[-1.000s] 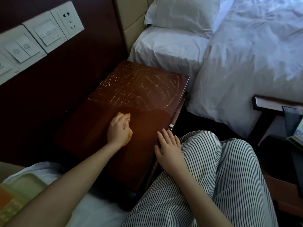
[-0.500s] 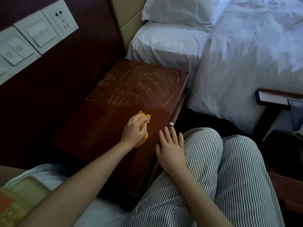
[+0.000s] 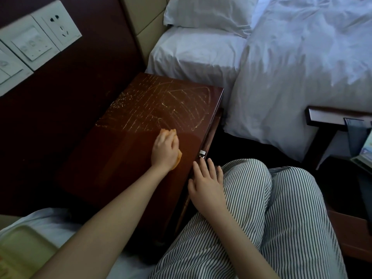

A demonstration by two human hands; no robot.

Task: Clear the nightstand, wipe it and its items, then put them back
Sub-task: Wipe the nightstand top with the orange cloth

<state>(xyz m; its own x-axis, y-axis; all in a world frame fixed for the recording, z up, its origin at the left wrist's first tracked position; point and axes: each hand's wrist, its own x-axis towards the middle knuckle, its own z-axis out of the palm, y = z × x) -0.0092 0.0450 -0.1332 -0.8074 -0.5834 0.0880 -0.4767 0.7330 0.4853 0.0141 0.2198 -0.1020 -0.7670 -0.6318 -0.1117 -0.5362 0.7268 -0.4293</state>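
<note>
The dark red-brown nightstand [image 3: 128, 150] stands between two beds, its bare top streaked with damp wipe marks on the far half. My left hand [image 3: 164, 151] presses an orange cloth [image 3: 178, 158] onto the top near the middle right, fingers curled over it; only the cloth's edges show. My right hand [image 3: 207, 184] lies flat with straight fingers on the nightstand's front edge, beside my striped trouser knee, just below a small metal drawer fitting [image 3: 202, 153].
White bed with pillow [image 3: 209, 13] and duvet [image 3: 302, 67] lies at the far right. Wall switches and a socket [image 3: 58, 27] are at upper left. A pale green tray [image 3: 22, 252] rests on the near bed, lower left. A dark chair [image 3: 330, 125] stands at right.
My left hand with the cloth slid right across the top, then slightly forward toward the streaked half. My right hand stayed on the front edge.
</note>
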